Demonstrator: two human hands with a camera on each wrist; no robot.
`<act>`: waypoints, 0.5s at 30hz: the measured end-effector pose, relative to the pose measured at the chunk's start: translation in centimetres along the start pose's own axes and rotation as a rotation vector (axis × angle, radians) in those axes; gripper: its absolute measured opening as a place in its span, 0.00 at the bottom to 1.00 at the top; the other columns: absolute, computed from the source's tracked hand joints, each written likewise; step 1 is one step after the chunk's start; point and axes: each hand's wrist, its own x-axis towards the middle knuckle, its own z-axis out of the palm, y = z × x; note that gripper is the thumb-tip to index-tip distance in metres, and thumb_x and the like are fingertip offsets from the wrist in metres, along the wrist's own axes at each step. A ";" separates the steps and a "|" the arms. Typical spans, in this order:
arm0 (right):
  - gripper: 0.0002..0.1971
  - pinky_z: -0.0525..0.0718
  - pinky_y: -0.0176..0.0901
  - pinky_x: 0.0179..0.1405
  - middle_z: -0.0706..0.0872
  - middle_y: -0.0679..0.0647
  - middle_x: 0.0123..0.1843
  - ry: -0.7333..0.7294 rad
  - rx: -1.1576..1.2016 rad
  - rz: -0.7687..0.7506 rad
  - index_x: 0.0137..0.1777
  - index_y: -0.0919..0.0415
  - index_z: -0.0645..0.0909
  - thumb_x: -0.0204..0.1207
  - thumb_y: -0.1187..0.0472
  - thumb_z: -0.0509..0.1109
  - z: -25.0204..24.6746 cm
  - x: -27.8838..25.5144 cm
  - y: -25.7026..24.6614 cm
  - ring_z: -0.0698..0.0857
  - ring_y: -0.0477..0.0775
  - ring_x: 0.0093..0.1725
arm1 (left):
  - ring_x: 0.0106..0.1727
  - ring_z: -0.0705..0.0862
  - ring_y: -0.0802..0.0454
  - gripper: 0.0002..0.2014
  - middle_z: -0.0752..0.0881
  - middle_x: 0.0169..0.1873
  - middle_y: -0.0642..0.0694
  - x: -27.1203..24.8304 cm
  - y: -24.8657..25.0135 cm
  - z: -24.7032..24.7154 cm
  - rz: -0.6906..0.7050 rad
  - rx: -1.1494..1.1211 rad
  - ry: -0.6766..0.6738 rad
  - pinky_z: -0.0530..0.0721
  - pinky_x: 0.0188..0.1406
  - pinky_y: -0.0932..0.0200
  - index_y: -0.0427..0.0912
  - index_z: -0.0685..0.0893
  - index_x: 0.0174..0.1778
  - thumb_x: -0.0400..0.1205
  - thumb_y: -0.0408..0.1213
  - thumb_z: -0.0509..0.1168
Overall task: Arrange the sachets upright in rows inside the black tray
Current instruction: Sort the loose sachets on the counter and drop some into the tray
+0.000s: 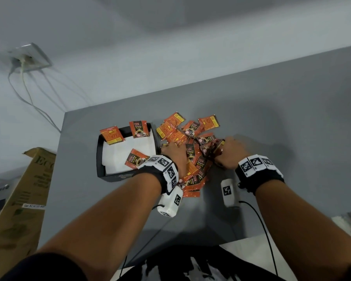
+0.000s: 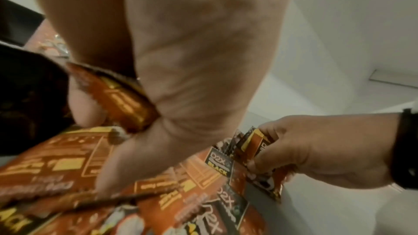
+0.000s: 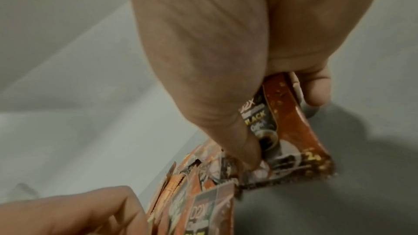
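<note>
The black tray, lined with white paper, stands on the grey table left of a loose pile of orange-and-black sachets. Inside it two sachets lean upright against the far wall and a third lies tilted near the right wall. My left hand is down on the pile; in the left wrist view it pinches one sachet while a finger reaches to the sachets below. My right hand grips a bundle of sachets at the pile's right side, just above the table.
A cardboard box stands off the table's left edge. A wall socket with hanging cables is at the far left. Cables trail from my wrists over the table's near edge. Bare grey table lies right of the pile.
</note>
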 end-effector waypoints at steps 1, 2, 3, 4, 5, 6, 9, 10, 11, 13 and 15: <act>0.30 0.80 0.55 0.64 0.79 0.66 0.68 0.010 0.013 0.009 0.71 0.66 0.69 0.73 0.57 0.77 0.2 0.0 0.1 0.78 0.68 0.68 | 0.74 0.74 0.32 0.32 0.71 0.75 0.34 0.0 0.2 0.3 -0.051 0.003 0.008 0.80 0.67 0.41 0.43 0.66 0.82 0.82 0.37 0.70; 0.30 0.80 0.55 0.63 0.80 0.67 0.67 0.022 0.022 0.014 0.71 0.66 0.68 0.74 0.56 0.77 0.4 0.0 0.3 0.79 0.69 0.68 | 0.74 0.73 0.32 0.32 0.70 0.76 0.34 -0.1 0.4 0.5 -0.097 0.003 0.004 0.80 0.67 0.40 0.44 0.65 0.82 0.83 0.37 0.70; 0.30 0.80 0.56 0.63 0.79 0.68 0.67 0.034 0.036 0.013 0.70 0.65 0.67 0.74 0.56 0.77 0.5 -0.1 0.4 0.79 0.69 0.68 | 0.75 0.73 0.31 0.33 0.69 0.76 0.34 -0.1 0.5 0.7 -0.124 -0.003 -0.006 0.80 0.67 0.40 0.44 0.64 0.82 0.82 0.36 0.71; 0.31 0.80 0.57 0.64 0.79 0.68 0.67 0.041 0.053 0.009 0.70 0.65 0.67 0.73 0.55 0.77 0.5 -0.3 0.4 0.78 0.70 0.68 | 0.75 0.72 0.31 0.36 0.68 0.76 0.35 0.0 0.4 0.9 -0.127 -0.012 -0.011 0.81 0.66 0.39 0.44 0.63 0.82 0.80 0.36 0.73; 0.31 0.81 0.58 0.65 0.80 0.67 0.66 0.042 0.072 0.004 0.70 0.64 0.67 0.73 0.55 0.77 0.4 -0.3 0.5 0.79 0.69 0.67 | 0.75 0.72 0.31 0.39 0.67 0.76 0.35 0.1 0.4 0.9 -0.114 -0.017 -0.019 0.82 0.66 0.39 0.45 0.63 0.81 0.77 0.36 0.76; 0.30 0.83 0.58 0.63 0.81 0.65 0.63 0.030 0.102 0.000 0.69 0.63 0.68 0.71 0.56 0.77 0.3 -0.3 0.7 0.81 0.68 0.65 | 0.75 0.72 0.31 0.42 0.67 0.76 0.35 0.1 0.2 0.9 -0.098 -0.016 -0.026 0.83 0.66 0.38 0.45 0.63 0.81 0.75 0.35 0.78; 0.17 0.88 0.50 0.43 0.89 0.58 0.46 -0.026 0.210 -0.095 0.54 0.61 0.80 0.66 0.60 0.77 -0.7 -0.3 0.8 0.89 0.59 0.45 | 0.77 0.70 0.32 0.43 0.67 0.77 0.35 0.1 0.0 0.7 -0.069 0.001 -0.034 0.82 0.68 0.37 0.44 0.62 0.82 0.74 0.32 0.78; 0.09 0.87 0.47 0.36 0.90 0.55 0.40 -0.025 0.229 -0.156 0.47 0.60 0.84 0.67 0.61 0.76 -1.2 -0.4 0.7 0.90 0.57 0.40 | 0.77 0.69 0.32 0.42 0.67 0.77 0.35 0.1 0.0 0.7 -0.051 0.014 -0.028 0.80 0.68 0.37 0.44 0.62 0.82 0.74 0.32 0.77; 0.04 0.85 0.43 0.32 0.90 0.53 0.36 -0.011 0.246 -0.219 0.42 0.57 0.86 0.69 0.62 0.76 -1.8 -0.5 0.5 0.91 0.55 0.37 | 0.77 0.69 0.32 0.41 0.68 0.77 0.35 0.2 0.0 0.6 -0.035 0.032 -0.020 0.80 0.68 0.37 0.43 0.63 0.82 0.75 0.32 0.77; 0.03 0.80 0.38 0.31 0.88 0.49 0.33 0.040 0.225 -0.289 0.38 0.54 0.85 0.70 0.61 0.77 -3.0 -0.7 -0.2 0.89 0.50 0.34 | 0.76 0.70 0.33 0.36 0.71 0.75 0.36 0.2 0.0 0.4 -0.013 0.078 -0.010 0.81 0.68 0.38 0.43 0.69 0.80 0.76 0.34 0.76; 0.06 0.78 0.37 0.30 0.86 0.48 0.34 0.061 0.172 -0.295 0.37 0.53 0.82 0.70 0.62 0.76 -3.5 -0.4 -0.6 0.88 0.51 0.36 | 0.75 0.72 0.35 0.31 0.72 0.73 0.38 0.1 0.2 0.0 -0.007 0.117 -0.020 0.81 0.68 0.39 0.43 0.75 0.77 0.77 0.38 0.75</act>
